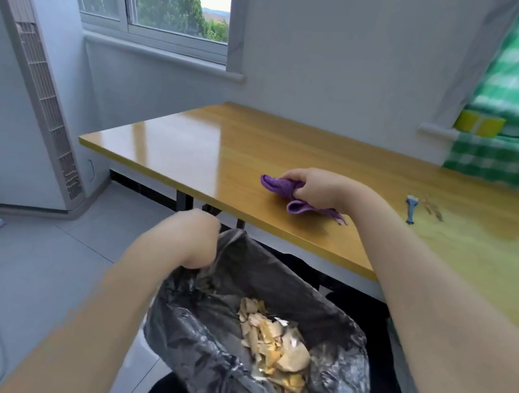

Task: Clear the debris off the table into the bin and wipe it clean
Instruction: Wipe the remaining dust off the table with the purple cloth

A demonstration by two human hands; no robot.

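My right hand point(314, 185) grips a crumpled purple cloth point(280, 188) that lies on the glossy wooden table point(198, 152), near its front edge. Below that edge, my left hand point(194, 239) holds the far rim of a bin lined with a dark plastic bag point(219, 366). Pale yellow-brown peel scraps point(275, 343) lie in a heap inside the bag. A few thin brown bits of debris point(433, 207) lie on the table further right.
A small blue peeler point(411, 209) lies on the table beside the debris. Green checked fabric point(506, 163) covers the table's far right end. A tall white air-conditioner unit point(30, 93) stands at the left on the tiled floor.
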